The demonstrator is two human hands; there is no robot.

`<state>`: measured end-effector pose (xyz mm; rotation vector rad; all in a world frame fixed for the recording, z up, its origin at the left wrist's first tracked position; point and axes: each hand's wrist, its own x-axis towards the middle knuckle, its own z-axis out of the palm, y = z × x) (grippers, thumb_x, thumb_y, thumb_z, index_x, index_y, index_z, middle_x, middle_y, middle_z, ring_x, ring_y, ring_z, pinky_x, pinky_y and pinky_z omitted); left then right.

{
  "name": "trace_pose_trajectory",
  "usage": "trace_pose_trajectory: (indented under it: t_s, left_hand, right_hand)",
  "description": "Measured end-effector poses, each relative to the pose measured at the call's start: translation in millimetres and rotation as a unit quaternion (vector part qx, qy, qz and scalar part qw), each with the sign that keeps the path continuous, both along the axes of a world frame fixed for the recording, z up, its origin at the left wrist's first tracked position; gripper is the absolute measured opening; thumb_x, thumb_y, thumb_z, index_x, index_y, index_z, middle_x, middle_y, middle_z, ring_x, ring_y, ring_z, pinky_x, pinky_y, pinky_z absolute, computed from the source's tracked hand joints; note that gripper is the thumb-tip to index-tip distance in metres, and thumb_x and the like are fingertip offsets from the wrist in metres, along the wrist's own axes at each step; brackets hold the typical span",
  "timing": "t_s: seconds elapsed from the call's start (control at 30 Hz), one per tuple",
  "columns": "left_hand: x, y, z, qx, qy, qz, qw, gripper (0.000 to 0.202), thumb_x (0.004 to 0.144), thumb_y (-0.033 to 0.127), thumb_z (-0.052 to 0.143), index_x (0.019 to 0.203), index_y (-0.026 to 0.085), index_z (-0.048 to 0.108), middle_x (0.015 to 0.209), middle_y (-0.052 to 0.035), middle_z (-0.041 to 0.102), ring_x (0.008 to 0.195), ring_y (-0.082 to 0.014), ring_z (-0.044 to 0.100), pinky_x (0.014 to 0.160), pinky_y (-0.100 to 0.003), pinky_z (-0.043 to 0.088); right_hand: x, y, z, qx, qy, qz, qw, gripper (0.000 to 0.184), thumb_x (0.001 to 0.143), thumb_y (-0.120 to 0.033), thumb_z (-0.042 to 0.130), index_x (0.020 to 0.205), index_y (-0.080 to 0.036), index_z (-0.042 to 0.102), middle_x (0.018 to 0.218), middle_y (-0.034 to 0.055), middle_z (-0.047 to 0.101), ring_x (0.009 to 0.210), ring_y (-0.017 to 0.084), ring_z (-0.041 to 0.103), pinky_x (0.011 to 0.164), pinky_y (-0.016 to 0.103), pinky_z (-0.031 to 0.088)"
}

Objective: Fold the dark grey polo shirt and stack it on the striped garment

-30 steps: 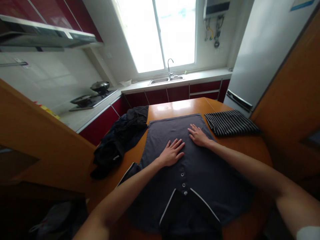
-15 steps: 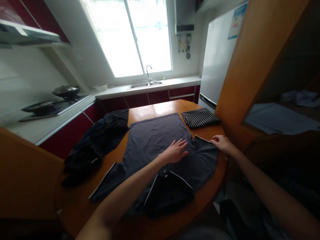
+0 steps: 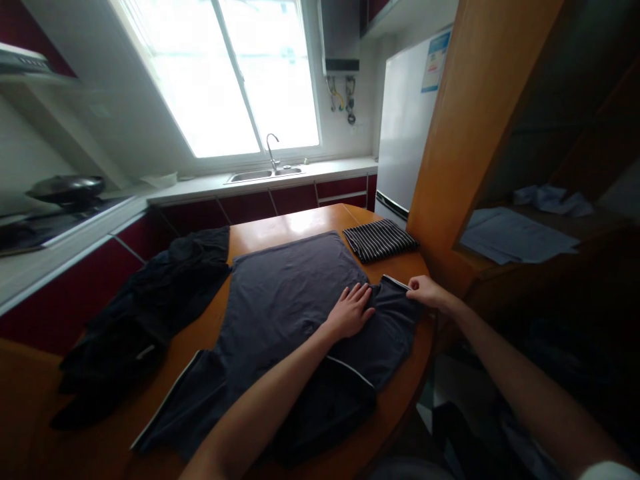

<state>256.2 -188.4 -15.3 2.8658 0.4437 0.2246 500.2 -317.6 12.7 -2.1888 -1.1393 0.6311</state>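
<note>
A dark grey polo shirt [image 3: 285,293] with white trim lies spread face up on the round wooden table [image 3: 295,223]. My left hand [image 3: 350,310] rests flat on the shirt near its right side, fingers stretched out. My right hand [image 3: 423,291] is closed in a pinch on the shirt's right sleeve [image 3: 395,293] at its white-trimmed cuff, by the table's right edge. The collar [image 3: 330,393] lies nearest to me, partly hidden by my left forearm.
A folded black-and-white striped cloth [image 3: 380,240] sits at the table's far right. A heap of black clothes [image 3: 145,307] hangs over the left side. Behind are a counter with sink [image 3: 263,175], a stove with pan [image 3: 65,190], a fridge [image 3: 405,133] and a wooden partition [image 3: 475,133].
My right hand left the middle of the shirt, went right and pinched the sleeve cuff. The left hand stayed flat on the shirt. The view swung to the right.
</note>
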Motion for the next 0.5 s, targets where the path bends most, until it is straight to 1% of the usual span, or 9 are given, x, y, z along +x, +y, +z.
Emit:
trace_pose_trajectory:
  t_s: [0.1,0.17,0.23,0.3,0.33,0.4,0.43,0.47,0.5]
  left_hand:
    - [1,-1,0.5,-0.018,-0.011,0.001,1.000,0.061,0.104,0.052,0.034,0.157,0.022,0.032,0.164,-0.0084,0.030,0.154,-0.0269,0.019,0.125,-0.051,0.014]
    - [2,0,0.5,-0.037,-0.027,-0.003,0.999,0.060,0.103,0.051,0.037,0.156,0.022,0.035,0.163,-0.0086,0.033,0.153,-0.0276,0.020,0.124,-0.052,0.013]
    - [4,1,2.0,-0.069,-0.061,-0.003,0.996,0.056,0.103,0.047,0.041,0.153,0.022,0.041,0.161,-0.0093,0.037,0.152,-0.0281,0.024,0.124,-0.051,0.017]
    - [6,5,6.6,-0.121,-0.127,0.038,0.984,0.050,0.102,0.043,0.041,0.145,0.020,0.051,0.152,-0.0115,0.047,0.145,-0.0273,0.037,0.121,-0.046,0.026]
    - [7,8,10.2,-0.159,-0.160,0.078,0.971,0.047,0.102,0.042,0.040,0.139,0.019,0.057,0.143,-0.0128,0.054,0.137,-0.0266,0.045,0.117,-0.043,0.033]
    - [7,14,18.8,-0.271,-0.193,0.161,0.929,0.050,0.104,0.045,0.033,0.129,0.015,0.064,0.119,-0.0130,0.066,0.113,-0.0243,0.060,0.102,-0.039,0.047]
    - [6,17,23.1,-0.339,-0.183,0.184,0.904,0.055,0.104,0.049,0.028,0.126,0.014,0.064,0.108,-0.0116,0.068,0.101,-0.0230,0.064,0.092,-0.037,0.051]
    - [4,20,26.8,-0.402,-0.160,0.189,0.882,0.059,0.104,0.053,0.025,0.124,0.013,0.064,0.100,-0.0099,0.069,0.090,-0.0216,0.065,0.083,-0.035,0.053]
    - [2,23,29.5,-0.449,-0.133,0.178,0.866,0.062,0.103,0.056,0.026,0.124,0.013,0.063,0.094,-0.0082,0.069,0.082,-0.0202,0.064,0.076,-0.033,0.053]
  right_hand:
    - [-2,-2,23.6,0.038,0.043,0.026,0.998,0.009,0.068,-0.022,0.063,0.063,-0.019,0.056,0.059,-0.0028,0.056,0.057,0.012,0.052,0.051,0.023,0.038]
    - [-11,0,39.5,0.077,0.062,0.041,0.994,0.010,0.067,-0.025,0.064,0.063,-0.019,0.056,0.059,-0.0031,0.055,0.057,0.012,0.050,0.051,0.023,0.037]
    - [-29,4,50.9,0.112,0.053,0.050,0.991,0.013,0.065,-0.026,0.065,0.061,-0.020,0.054,0.058,-0.0034,0.053,0.057,0.012,0.048,0.051,0.024,0.036]
    - [-54,9,56.0,0.147,0.045,0.061,0.986,0.016,0.066,-0.028,0.067,0.060,-0.020,0.054,0.058,-0.0028,0.054,0.058,0.013,0.049,0.052,0.024,0.037]
    - [-67,10,56.1,0.160,0.058,0.079,0.982,0.016,0.069,-0.031,0.068,0.063,-0.020,0.057,0.062,-0.0015,0.057,0.061,0.014,0.052,0.053,0.024,0.040]
    - [-90,13,52.3,0.159,0.127,0.142,0.969,0.021,0.076,-0.039,0.067,0.078,-0.018,0.066,0.077,0.0028,0.067,0.070,0.016,0.060,0.058,0.025,0.046]
    - [-97,14,48.8,0.147,0.173,0.173,0.958,0.026,0.080,-0.043,0.066,0.087,-0.018,0.069,0.086,0.0051,0.070,0.075,0.018,0.064,0.061,0.027,0.049]
    - [-99,16,44.4,0.135,0.211,0.193,0.949,0.031,0.083,-0.047,0.064,0.095,-0.018,0.071,0.094,0.0070,0.072,0.079,0.019,0.067,0.063,0.028,0.052]
    - [-98,18,39.2,0.131,0.230,0.196,0.944,0.034,0.085,-0.048,0.063,0.099,-0.019,0.071,0.099,0.0082,0.073,0.082,0.020,0.068,0.066,0.030,0.054]
